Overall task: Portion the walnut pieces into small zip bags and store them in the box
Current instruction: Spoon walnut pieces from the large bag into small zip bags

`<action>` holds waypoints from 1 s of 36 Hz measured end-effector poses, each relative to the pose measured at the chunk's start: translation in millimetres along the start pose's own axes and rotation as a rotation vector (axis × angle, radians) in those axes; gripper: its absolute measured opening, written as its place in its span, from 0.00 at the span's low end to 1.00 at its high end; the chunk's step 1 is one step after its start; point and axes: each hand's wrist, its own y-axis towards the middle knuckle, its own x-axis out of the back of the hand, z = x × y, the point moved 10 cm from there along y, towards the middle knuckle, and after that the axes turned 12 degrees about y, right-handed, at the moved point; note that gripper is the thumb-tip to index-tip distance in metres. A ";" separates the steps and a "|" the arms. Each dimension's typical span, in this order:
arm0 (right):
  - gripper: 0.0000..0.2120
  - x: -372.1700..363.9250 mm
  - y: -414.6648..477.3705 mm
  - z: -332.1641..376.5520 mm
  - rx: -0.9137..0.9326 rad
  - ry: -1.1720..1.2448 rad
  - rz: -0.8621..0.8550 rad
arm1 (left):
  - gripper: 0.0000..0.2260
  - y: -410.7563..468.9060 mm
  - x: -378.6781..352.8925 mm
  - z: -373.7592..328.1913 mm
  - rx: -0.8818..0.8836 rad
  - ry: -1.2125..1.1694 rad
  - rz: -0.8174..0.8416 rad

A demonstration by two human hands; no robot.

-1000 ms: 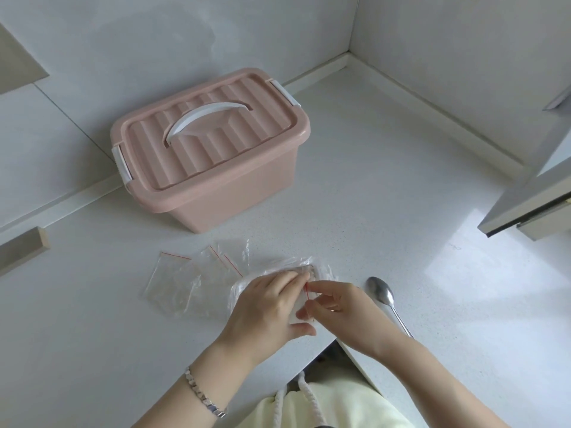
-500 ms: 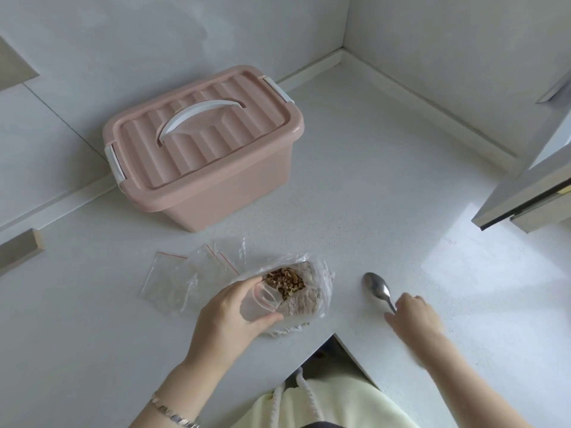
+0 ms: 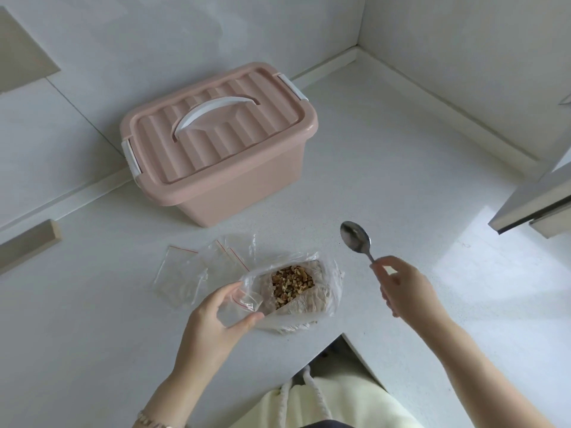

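A large clear bag point(image 3: 327, 288) lies open on the white counter with brown walnut pieces point(image 3: 292, 285) showing inside. My left hand point(image 3: 216, 319) holds a small zip bag point(image 3: 244, 302) with a red seal line, its mouth open beside the walnuts. My right hand point(image 3: 404, 288) grips the handle of a metal spoon point(image 3: 355, 237), lifted right of the big bag with its bowl empty. Several empty small zip bags point(image 3: 191, 270) lie flat to the left. The pink box point(image 3: 222, 149) stands behind, lid on, white handle down.
The white counter point(image 3: 401, 186) runs into a wall corner at the back right. A cabinet door edge point(image 3: 531, 205) juts in at the right. A beige block point(image 3: 27, 242) sits at the left. The counter's front edge has a notch near my body.
My right hand left the small bag, reached right to the spoon and picked it up. My left hand keeps the small bag open by the walnuts.
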 end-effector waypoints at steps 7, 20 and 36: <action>0.16 -46.6 -24.0 49.4 -0.030 -0.110 0.469 | 0.19 -1.2 -12.9 15.4 0.078 -0.051 0.104; 0.09 -38.8 -19.1 66.6 0.049 0.040 0.237 | 0.20 -8.9 -13.5 25.9 0.172 -0.060 0.048; 0.08 -53.0 -31.6 102.7 0.538 -0.118 -0.015 | 0.24 -6.5 -32.2 19.8 0.134 -0.082 0.157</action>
